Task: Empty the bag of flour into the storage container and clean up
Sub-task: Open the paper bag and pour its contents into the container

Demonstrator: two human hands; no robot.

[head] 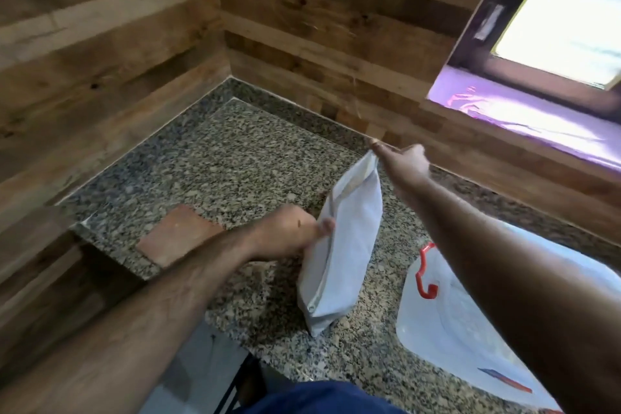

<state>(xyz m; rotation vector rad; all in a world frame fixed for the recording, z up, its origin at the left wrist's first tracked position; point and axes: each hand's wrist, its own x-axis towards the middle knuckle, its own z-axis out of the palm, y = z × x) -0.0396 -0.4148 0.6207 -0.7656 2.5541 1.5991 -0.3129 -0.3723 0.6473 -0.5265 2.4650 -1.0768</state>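
Two bare arms are reaching over a speckled granite surface. The left hand is gripping the side of a white flour bag standing tilted there, while the right hand is pinching its top corner. A clear storage container with a red latch is lying just right of the bag.

Both forearms were bare, with no sleeve, watch, band or glove in view; fine dark hair showed along the left forearm. At the lower edge, a strip of dark blue cloth covered the person's front.
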